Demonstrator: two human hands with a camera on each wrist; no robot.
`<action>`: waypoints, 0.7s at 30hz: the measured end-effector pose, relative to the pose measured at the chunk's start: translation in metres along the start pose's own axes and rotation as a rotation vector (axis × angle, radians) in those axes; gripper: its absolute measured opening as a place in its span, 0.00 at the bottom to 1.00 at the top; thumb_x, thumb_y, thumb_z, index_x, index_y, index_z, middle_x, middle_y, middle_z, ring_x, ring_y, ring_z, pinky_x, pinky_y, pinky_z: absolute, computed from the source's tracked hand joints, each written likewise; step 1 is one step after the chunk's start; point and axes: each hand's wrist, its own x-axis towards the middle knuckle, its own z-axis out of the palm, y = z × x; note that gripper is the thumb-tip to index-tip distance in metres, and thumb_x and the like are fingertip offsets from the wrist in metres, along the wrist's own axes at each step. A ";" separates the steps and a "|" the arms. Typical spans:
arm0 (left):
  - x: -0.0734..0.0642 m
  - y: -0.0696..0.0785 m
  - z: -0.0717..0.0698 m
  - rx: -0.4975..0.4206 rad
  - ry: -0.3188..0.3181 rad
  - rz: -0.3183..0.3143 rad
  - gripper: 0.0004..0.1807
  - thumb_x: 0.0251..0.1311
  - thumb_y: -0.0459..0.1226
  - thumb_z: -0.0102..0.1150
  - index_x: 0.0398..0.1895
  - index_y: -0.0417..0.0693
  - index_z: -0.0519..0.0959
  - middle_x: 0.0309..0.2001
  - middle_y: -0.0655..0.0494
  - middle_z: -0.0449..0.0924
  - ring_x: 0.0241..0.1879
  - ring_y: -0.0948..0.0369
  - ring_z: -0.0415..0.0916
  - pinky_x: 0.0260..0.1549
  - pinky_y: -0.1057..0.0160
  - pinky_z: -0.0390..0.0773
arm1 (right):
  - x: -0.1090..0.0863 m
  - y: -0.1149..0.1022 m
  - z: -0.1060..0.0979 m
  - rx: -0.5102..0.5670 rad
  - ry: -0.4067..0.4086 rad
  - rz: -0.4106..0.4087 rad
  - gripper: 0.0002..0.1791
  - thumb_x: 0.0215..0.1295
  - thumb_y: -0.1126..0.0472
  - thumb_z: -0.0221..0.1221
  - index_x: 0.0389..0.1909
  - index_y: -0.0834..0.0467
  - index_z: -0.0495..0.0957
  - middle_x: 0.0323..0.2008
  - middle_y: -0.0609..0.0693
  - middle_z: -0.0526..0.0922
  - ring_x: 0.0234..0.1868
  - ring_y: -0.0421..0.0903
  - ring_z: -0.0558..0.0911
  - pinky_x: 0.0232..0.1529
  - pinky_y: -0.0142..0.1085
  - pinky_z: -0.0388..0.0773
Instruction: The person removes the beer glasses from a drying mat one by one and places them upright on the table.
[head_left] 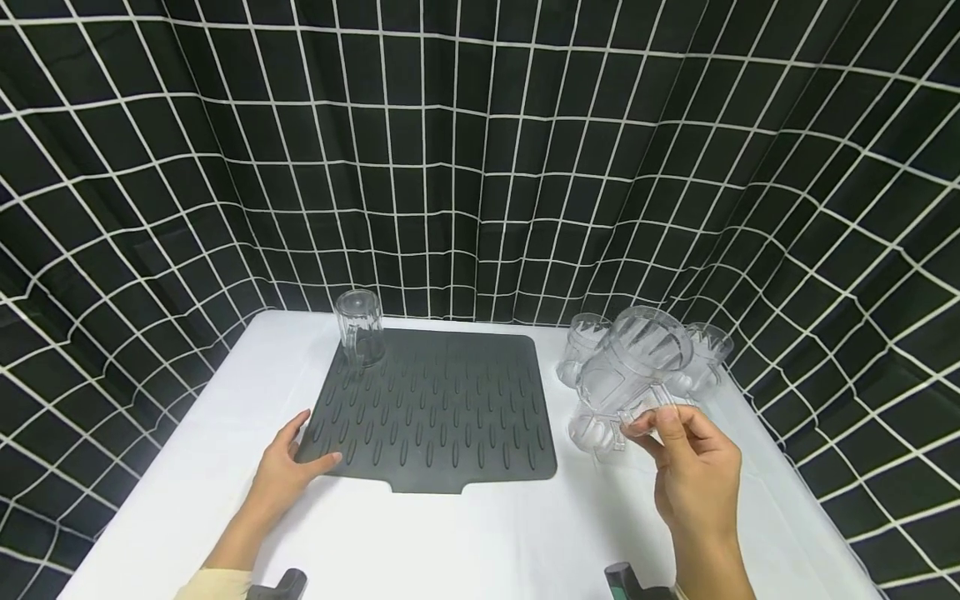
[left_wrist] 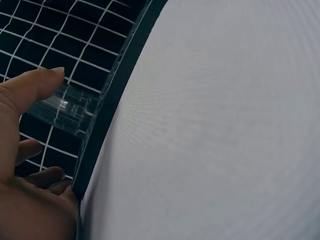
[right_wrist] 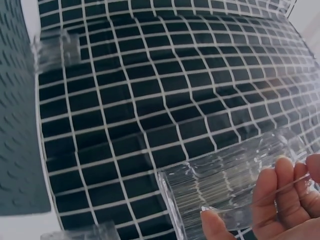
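A clear mug [head_left: 633, 362] is tilted in the air on the right, and my right hand [head_left: 693, 467] pinches it by the handle. In the right wrist view the mug [right_wrist: 220, 185] lies across the lower right, with my fingers around its handle. My left hand [head_left: 281, 471] touches the front left corner of a dark grey ridged mat [head_left: 442, 404], its thumb over the edge and its fingers spread along the side. Another clear mug [head_left: 362, 329] stands upright at the mat's back left corner.
Around the held mug are more clear mugs: one behind left [head_left: 583, 346], one behind right [head_left: 705, 362] and one nearer [head_left: 592, 432], partly hidden by it. The white table [head_left: 465, 542] is backed by a black curtain [head_left: 420, 167] with a white grid.
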 end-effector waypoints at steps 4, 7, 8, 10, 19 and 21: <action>0.001 -0.004 0.000 0.018 -0.004 0.006 0.56 0.51 0.50 0.71 0.76 0.43 0.47 0.73 0.34 0.45 0.69 0.37 0.50 0.65 0.40 0.54 | 0.000 -0.005 -0.010 0.024 0.022 -0.034 0.09 0.68 0.82 0.44 0.29 0.85 0.69 0.25 0.66 0.79 0.28 0.55 0.84 0.39 0.46 0.84; 0.003 -0.006 0.000 0.040 -0.018 0.003 0.55 0.51 0.49 0.71 0.76 0.41 0.48 0.72 0.34 0.47 0.69 0.37 0.49 0.65 0.38 0.52 | 0.001 -0.010 -0.018 0.000 0.062 -0.043 0.09 0.67 0.82 0.45 0.28 0.85 0.68 0.25 0.66 0.79 0.27 0.55 0.83 0.37 0.46 0.84; 0.003 -0.006 0.000 0.047 -0.023 0.000 0.55 0.52 0.49 0.71 0.75 0.41 0.48 0.72 0.33 0.48 0.69 0.37 0.49 0.65 0.38 0.52 | 0.001 -0.012 -0.020 -0.034 0.086 -0.040 0.10 0.68 0.81 0.46 0.28 0.84 0.68 0.24 0.65 0.79 0.27 0.54 0.83 0.37 0.46 0.84; 0.003 -0.007 -0.001 0.074 -0.026 -0.006 0.54 0.52 0.49 0.70 0.75 0.40 0.49 0.72 0.32 0.49 0.69 0.36 0.49 0.65 0.37 0.52 | 0.002 -0.016 -0.025 -0.102 0.141 -0.026 0.11 0.68 0.80 0.48 0.26 0.84 0.68 0.23 0.64 0.79 0.25 0.53 0.83 0.35 0.45 0.85; 0.001 -0.007 0.000 0.181 -0.044 0.016 0.51 0.54 0.44 0.69 0.74 0.36 0.51 0.72 0.33 0.49 0.69 0.36 0.49 0.64 0.37 0.52 | 0.003 -0.021 -0.056 -0.230 0.224 -0.028 0.13 0.68 0.76 0.51 0.27 0.85 0.66 0.22 0.62 0.79 0.23 0.52 0.83 0.33 0.43 0.84; 0.001 -0.007 0.000 0.194 -0.042 0.018 0.51 0.53 0.44 0.69 0.74 0.36 0.51 0.72 0.34 0.49 0.69 0.36 0.49 0.64 0.36 0.51 | 0.003 -0.020 -0.063 -0.200 0.219 -0.029 0.13 0.68 0.77 0.51 0.26 0.84 0.67 0.22 0.63 0.79 0.23 0.52 0.83 0.33 0.43 0.84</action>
